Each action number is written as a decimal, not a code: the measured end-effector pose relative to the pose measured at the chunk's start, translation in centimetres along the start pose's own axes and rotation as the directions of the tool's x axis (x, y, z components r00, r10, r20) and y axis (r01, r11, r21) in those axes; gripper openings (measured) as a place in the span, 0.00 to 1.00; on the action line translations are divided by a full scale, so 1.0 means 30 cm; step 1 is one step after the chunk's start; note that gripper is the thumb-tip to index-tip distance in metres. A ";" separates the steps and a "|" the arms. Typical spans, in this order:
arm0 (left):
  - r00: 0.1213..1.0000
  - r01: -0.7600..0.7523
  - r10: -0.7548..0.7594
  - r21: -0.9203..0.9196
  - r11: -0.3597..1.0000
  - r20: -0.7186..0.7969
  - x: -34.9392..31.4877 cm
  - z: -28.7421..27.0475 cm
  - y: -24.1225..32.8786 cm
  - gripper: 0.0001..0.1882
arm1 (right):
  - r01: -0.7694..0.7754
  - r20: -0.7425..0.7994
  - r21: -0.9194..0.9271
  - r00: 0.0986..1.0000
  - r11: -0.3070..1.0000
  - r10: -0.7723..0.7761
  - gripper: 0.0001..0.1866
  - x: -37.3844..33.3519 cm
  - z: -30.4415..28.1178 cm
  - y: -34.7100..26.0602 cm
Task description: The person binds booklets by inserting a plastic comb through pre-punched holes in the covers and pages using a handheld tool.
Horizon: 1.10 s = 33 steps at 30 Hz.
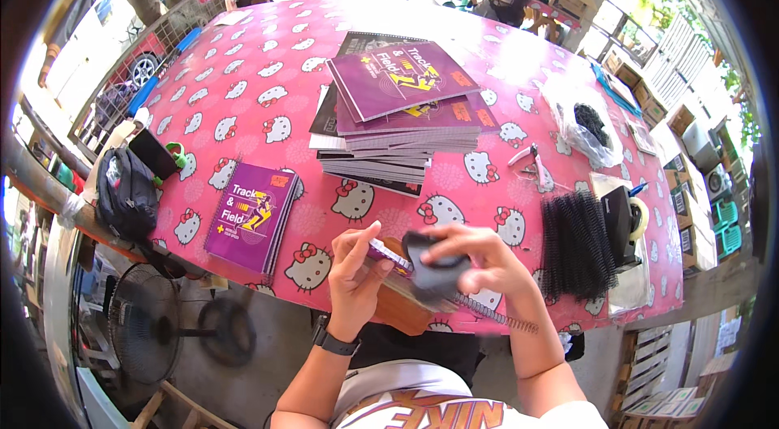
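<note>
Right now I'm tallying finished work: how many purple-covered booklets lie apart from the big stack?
1: a single purple booklet lies near the table's front left edge, left of the stack. The hands work on another; more may be hidden within the stack.

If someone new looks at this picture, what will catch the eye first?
First, the bright pink tablecloth with white cartoon cats, which covers the whole table. At its centre stands a tall stack of purple notebooks. At the near edge, the left hand and right hand hold a purple booklet with a black spiral coil.

Outdoor book-binding stall: notebook stack point(398, 117), binding coils point(574, 244)
</note>
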<state>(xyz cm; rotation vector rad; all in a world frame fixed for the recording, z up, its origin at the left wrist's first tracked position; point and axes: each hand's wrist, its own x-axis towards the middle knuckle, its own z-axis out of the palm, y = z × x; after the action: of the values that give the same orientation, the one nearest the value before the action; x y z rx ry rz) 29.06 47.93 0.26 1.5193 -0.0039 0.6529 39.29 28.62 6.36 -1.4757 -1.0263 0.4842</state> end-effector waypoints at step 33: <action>0.967 0.160 -0.084 -0.316 0.935 0.240 0.054 0.104 0.147 0.10 | -0.049 -0.314 -0.672 0.923 0.739 -0.223 0.16 -0.071 0.155 -0.195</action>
<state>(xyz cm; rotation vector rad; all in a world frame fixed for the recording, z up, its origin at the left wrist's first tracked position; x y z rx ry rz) 29.88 45.33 5.18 1.2451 -0.1810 0.3564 32.66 28.96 10.39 -2.0450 -0.9932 -0.2955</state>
